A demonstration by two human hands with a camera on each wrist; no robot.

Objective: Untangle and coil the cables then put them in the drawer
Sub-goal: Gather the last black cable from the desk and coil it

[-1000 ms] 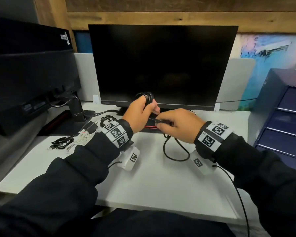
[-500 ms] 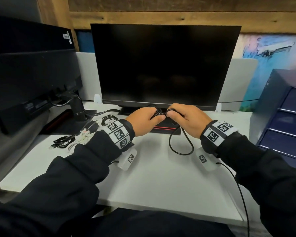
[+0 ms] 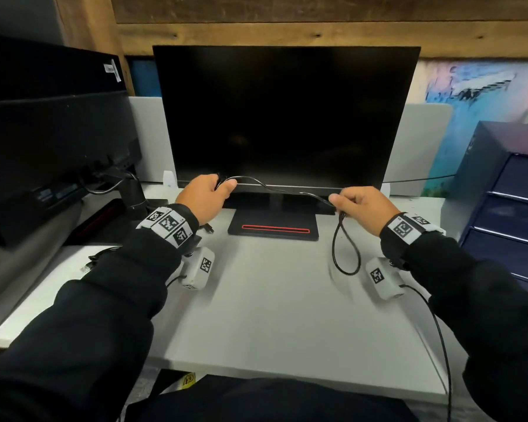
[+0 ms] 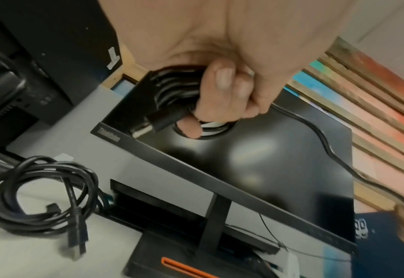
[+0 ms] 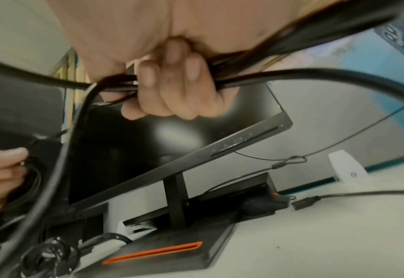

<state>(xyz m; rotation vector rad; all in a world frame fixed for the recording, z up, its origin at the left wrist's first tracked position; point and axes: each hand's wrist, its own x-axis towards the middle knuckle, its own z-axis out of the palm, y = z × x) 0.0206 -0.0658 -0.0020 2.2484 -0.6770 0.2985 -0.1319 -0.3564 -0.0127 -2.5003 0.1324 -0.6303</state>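
At mid-frame, before the monitor (image 3: 284, 117), my left hand (image 3: 205, 196) gripped the coiled turns of the black cable (image 3: 281, 190), while my right hand (image 3: 363, 208) pinched its free run, a loop dangling toward the desk (image 3: 272, 315).
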